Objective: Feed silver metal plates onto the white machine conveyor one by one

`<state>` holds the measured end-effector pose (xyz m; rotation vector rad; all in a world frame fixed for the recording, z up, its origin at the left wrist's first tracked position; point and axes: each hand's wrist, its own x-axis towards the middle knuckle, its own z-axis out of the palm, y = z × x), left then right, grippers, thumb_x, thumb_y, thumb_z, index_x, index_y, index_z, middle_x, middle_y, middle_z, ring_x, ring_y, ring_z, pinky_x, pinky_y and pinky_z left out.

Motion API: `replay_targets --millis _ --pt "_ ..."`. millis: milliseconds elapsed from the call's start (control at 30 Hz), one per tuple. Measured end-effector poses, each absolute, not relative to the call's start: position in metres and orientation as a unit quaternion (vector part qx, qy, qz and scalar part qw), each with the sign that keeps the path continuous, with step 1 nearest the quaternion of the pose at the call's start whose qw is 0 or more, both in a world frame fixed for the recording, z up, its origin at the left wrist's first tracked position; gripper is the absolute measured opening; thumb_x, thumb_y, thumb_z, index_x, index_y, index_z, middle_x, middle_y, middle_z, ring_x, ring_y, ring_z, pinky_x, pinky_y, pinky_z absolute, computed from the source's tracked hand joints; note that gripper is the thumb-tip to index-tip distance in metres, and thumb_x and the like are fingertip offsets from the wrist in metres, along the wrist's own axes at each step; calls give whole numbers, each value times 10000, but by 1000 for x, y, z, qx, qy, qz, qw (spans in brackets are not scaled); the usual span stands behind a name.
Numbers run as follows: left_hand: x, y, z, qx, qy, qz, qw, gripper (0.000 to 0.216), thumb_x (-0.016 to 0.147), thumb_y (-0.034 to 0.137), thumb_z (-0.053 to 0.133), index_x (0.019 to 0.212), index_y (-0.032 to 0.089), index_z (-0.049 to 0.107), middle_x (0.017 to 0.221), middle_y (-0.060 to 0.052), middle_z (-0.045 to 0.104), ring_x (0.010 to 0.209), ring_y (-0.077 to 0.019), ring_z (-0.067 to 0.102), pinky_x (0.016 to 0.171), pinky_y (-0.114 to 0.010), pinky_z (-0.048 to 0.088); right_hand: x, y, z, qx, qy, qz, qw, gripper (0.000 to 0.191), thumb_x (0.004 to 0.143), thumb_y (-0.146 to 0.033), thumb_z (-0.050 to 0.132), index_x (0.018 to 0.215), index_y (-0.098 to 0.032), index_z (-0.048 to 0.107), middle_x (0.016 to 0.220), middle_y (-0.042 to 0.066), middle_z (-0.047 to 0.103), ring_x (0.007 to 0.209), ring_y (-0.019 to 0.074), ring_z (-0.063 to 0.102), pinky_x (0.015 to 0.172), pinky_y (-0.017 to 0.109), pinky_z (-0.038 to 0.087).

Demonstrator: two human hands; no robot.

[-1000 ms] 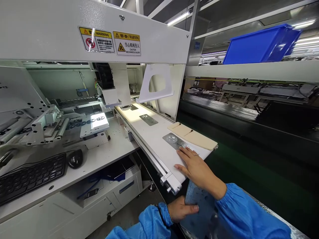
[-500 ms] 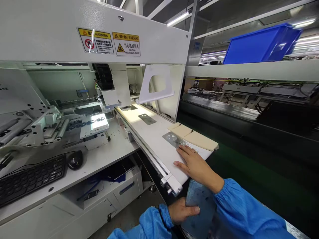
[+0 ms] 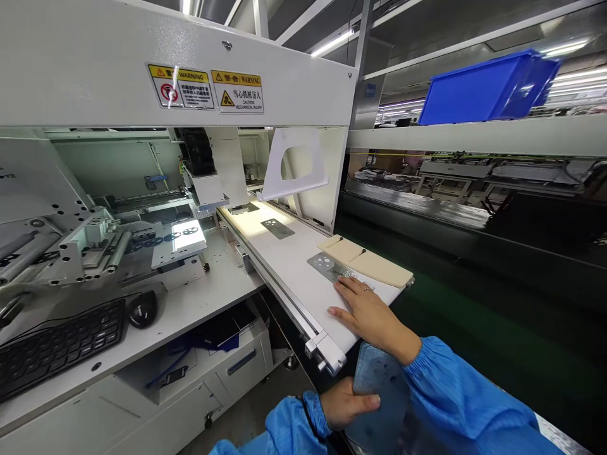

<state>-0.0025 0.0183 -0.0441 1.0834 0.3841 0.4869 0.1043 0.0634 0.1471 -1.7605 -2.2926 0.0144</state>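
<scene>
My right hand [image 3: 370,317] rests with fingers stretched out on the near end of a thin grey panel [image 3: 324,263]. That panel has a cluster of round holes, like a phone back cover, and lies flat on the white conveyor belt [image 3: 303,287]. Farther along the belt is a similar grey panel [image 3: 277,229], near the lit part under the machine. Below the belt's end, my left hand [image 3: 348,403] grips a flat blue-grey panel [image 3: 377,376] with rounded corners, thumb on top. My right forearm and sleeve cover part of it; whether it is one piece or a stack I cannot tell.
A cream board [image 3: 367,259] lies along the belt's right edge. A metal rail [image 3: 284,303] runs down its left side. To the left are a mouse [image 3: 142,309], a keyboard [image 3: 61,344] and a roller mechanism [image 3: 102,243]. A blue bin [image 3: 484,88] sits on a shelf upper right.
The camera view has shifted slightly. Both hands keep their places, the right on the grey panel and the left gripping the blue-grey panel.
</scene>
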Motion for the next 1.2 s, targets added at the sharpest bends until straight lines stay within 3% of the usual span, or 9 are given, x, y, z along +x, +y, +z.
replay_targets --millis 300,633,700,800,900,967,1100,1200 --pt "0 18 -43 497 174 231 818 661 507 682 755 917 164 731 842 -119 709 891 -331 685 912 -527 466 104 64 147 -599 -791 -16 121 728 898 -607 434 1379 -62 484 1452 222 428 1350 390 369 1110 547 319" --pt "-3 18 -45 447 145 231 852 574 516 476 790 981 148 714 843 -94 723 871 -312 698 918 -487 474 129 4 163 -601 -772 -44 204 644 908 -608 392 1298 -132 580 1374 161 540 1276 334 490 1040 524 439" --pt "-4 17 -46 437 159 240 852 571 529 483 779 978 136 713 842 -94 725 853 -291 699 912 -462 483 142 -22 165 -628 -740 -21 239 602 899 -621 391 1252 -190 619 1312 120 603 1212 310 557 966 489 515" --pt "-7 14 -38 447 175 237 845 628 546 536 779 993 100 707 860 -115 726 838 -275 693 917 -467 482 162 -61 159 -678 -675 31 289 556 847 -662 449 1162 -263 674 1211 85 671 1071 303 650 684 386 627" --pt "-11 7 -22 496 161 247 817 718 586 594 761 1086 86 676 962 -149 721 893 -279 682 944 -493 467 181 -93 146 -704 -624 81 328 526 779 -679 533 1093 -295 708 1153 71 701 1039 325 663 486 311 598" --pt "-12 3 -9 546 144 266 781 712 637 605 731 1125 91 662 1020 -164 713 932 -278 675 945 -482 472 191 -109 137 -714 -595 94 356 523 738 -689 568 1055 -304 725 1140 69 707 1037 339 661 451 304 584" --pt "-11 1 9 642 135 302 692 651 722 645 635 1093 112 689 1095 -162 700 1016 -272 652 968 -424 464 206 -129 122 -744 -540 85 384 492 735 -682 573 1044 -332 725 1165 63 696 797 297 718 411 322 560" --pt "-11 5 13 689 141 317 636 641 728 674 605 1056 133 709 1127 -143 693 1079 -278 626 1005 -402 429 215 -136 115 -745 -540 77 384 458 756 -659 570 1056 -346 717 1143 48 707 798 294 720 455 334 581"
